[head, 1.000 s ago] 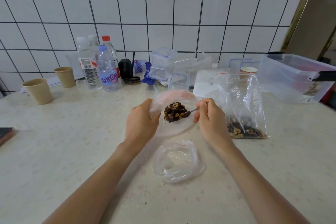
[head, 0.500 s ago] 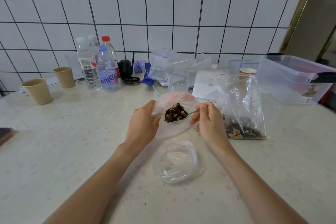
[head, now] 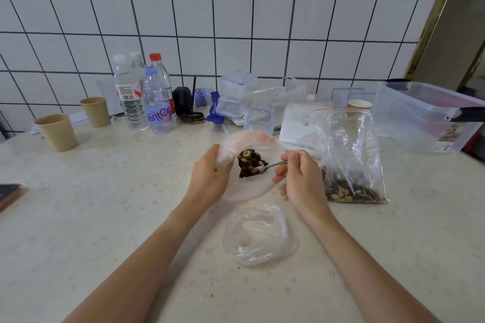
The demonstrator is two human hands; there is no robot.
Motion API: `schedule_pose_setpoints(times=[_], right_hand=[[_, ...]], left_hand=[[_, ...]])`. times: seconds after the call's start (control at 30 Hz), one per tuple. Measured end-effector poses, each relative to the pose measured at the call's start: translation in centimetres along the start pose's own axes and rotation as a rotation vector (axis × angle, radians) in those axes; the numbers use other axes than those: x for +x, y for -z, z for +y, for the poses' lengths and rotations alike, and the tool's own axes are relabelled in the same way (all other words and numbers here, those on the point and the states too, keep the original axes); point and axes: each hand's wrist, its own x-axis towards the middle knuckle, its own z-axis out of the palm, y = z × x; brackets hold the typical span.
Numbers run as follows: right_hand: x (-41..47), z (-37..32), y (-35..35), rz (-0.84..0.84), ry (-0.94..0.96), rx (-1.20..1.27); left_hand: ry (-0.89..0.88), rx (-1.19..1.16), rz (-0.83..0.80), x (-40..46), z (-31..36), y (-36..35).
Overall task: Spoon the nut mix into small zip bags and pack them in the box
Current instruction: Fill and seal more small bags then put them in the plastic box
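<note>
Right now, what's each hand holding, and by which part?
Left hand grips the small zip bag by its left mouth edge. Right hand pinches the spoon at the handle end.

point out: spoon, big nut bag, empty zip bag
spoon (head: 273, 164), head view, on its handle.
big nut bag (head: 349, 144), head view, on its clear upper wall.
empty zip bag (head: 258, 237), head view, on its crumpled middle.

Pale speckled table (head: 110, 217) against tiled wall. On it: two paper cups (head: 56, 131) left, water bottles (head: 157, 102) at back, clear storage box (head: 425, 118) far right, large zip bag (head: 349, 155) of nut mix upright, empty crumpled bag (head: 258, 236) near front edge.
</note>
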Motion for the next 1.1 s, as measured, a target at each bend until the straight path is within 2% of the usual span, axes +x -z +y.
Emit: schedule_pose_setpoints(times=[0.07, 0.17, 0.27, 0.33, 0.53, 0.63, 0.7, 0.9, 1.1], right_hand=[[-0.1, -0.1, -0.3, -0.001, 0.027, -0.041], [-0.5, -0.3, -0.6, -0.105, -0.037, 0.018], [-0.9, -0.5, -0.8, -0.205, -0.187, 0.219], [-0.8, -0.5, -0.9, -0.201, -0.22, 0.271], [0.2, -0.2, -0.2, -0.076, -0.286, 0.361], [0.4, 0.0, -0.1, -0.049, -0.308, 0.399], [0.4, 0.1, -0.1, -0.044, -0.331, 0.446], [0.3, -0.1, 0.2, -0.049, -0.305, 0.493], [-0.3, -1.0, 0.5, -0.054, -0.239, 0.502]], left_hand=[[0.052, -0.147, -0.048, -0.1, 0.1, 0.2], [0.115, -0.327, -0.133, -0.3, 0.1, 0.4], [0.162, -0.382, -0.18, -0.2, -0.1, 0.6], [0.167, -0.387, -0.193, -0.1, -0.3, 0.7], [0.105, -0.23, -0.013, 0.4, -0.6, 0.7], [0.082, -0.153, 0.118, 0.8, -0.9, 0.9], [0.085, -0.119, 0.15, 0.9, -0.9, 1.0], [0.109, -0.088, 0.099, 0.9, -0.2, 1.6], [0.008, -0.027, 0.0, -0.2, 0.9, 3.7]])
